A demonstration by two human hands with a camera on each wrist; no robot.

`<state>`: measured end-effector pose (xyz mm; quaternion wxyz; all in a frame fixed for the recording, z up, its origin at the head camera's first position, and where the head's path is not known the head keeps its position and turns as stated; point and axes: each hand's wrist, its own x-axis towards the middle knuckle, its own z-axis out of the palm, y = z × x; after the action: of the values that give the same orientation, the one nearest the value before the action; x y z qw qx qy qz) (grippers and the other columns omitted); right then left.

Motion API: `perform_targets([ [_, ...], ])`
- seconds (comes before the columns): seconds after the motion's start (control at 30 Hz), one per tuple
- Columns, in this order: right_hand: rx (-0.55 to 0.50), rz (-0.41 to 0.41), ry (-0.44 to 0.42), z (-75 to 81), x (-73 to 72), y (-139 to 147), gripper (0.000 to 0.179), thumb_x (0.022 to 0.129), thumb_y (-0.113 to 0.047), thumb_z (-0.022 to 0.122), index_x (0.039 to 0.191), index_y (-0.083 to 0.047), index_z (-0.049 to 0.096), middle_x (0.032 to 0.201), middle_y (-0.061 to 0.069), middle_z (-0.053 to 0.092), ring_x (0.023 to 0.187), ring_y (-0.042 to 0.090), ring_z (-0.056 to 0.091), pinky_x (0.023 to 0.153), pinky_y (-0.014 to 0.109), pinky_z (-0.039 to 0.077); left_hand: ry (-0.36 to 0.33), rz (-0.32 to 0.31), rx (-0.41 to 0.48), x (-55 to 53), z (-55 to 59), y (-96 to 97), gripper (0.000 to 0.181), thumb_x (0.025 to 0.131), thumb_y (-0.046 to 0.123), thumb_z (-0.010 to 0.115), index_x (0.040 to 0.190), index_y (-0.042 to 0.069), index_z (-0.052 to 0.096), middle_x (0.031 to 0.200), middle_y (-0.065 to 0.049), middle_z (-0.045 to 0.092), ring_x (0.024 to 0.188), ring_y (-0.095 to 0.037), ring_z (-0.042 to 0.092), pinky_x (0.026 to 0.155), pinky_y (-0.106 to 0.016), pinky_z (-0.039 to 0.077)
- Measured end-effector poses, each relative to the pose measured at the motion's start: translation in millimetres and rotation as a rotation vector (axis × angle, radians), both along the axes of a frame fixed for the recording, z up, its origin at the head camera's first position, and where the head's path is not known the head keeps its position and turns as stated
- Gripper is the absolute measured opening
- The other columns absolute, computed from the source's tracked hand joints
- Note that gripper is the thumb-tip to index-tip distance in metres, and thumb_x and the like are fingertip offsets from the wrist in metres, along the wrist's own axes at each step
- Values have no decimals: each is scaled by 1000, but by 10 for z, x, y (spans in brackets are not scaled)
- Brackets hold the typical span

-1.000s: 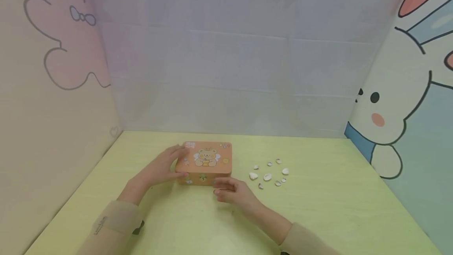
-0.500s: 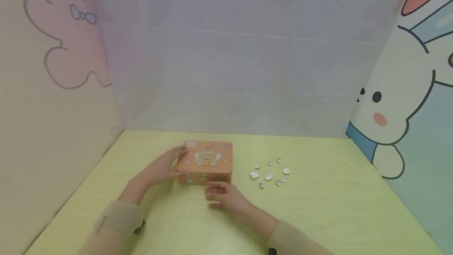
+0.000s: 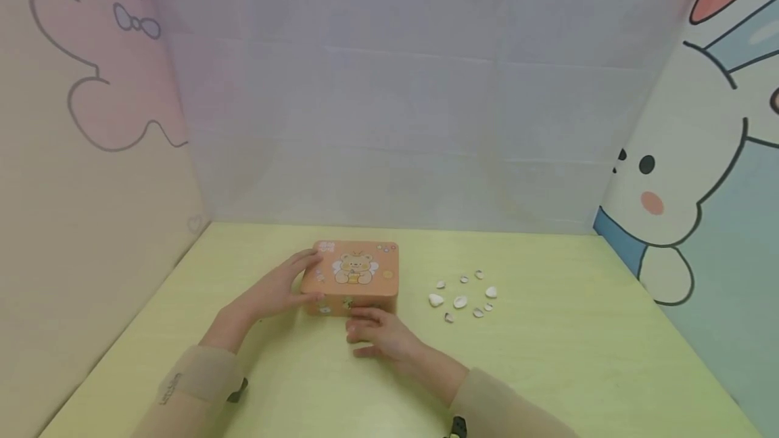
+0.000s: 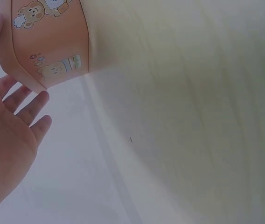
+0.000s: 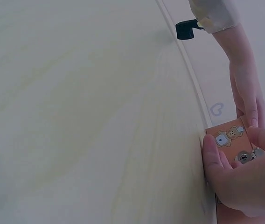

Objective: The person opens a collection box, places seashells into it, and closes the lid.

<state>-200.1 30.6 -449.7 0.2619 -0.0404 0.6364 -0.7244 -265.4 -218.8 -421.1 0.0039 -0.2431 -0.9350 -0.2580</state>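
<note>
An orange box [image 3: 365,282] with a bear print on its closed lid sits on the table. My left hand [image 3: 274,289] holds its left end, thumb at the front and fingers along the lid's edge. In the left wrist view the fingers of that hand [image 4: 16,140] are spread against the box [image 4: 53,42]. Before the front face is my right hand [image 3: 389,340], fingers loosely bent. Through the right wrist view, a metal clasp with a keyhole [image 5: 243,157] shows between the thumb and fingers of my right hand [image 5: 249,186]; whether they touch the clasp I cannot tell.
Several small white shells [image 3: 460,302] lie scattered on the yellow table [image 3: 584,343] right of the box. A pale back wall [image 3: 414,120] and side panels with cartoon animals enclose the table.
My right hand has moved left along the front of the box, from its right corner towards the clasp. The left hand keeps its hold, and the box and shells stay in place.
</note>
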Motion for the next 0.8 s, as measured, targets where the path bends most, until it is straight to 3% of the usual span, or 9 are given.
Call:
perform_targets([
  [0.3,6,-64,22,-63,-4,-60,37,89,-6,61,122,4,48,110,14,62,89,18,63,77,37,56,-2,-3,0,-23,-22,-16,86,81,58,64,146,11,33,154,-13,25,139,-38,26,109,-56,27],
  [0.57,25,-82,60,-48,-4,-128,31,90,-13,63,115,2,51,107,14,64,86,17,63,72,34,57,-21,-2,-2,-41,-37,-31,88,80,61,62,147,13,31,155,-12,23,139,-39,26,107,-58,28],
  [0.8,41,-194,104,-46,48,-217,25,91,-13,62,109,2,54,97,14,67,76,14,64,62,31,58,-21,1,8,-37,-48,-35,88,80,60,63,147,12,32,154,-13,24,139,-39,26,107,-58,29],
])
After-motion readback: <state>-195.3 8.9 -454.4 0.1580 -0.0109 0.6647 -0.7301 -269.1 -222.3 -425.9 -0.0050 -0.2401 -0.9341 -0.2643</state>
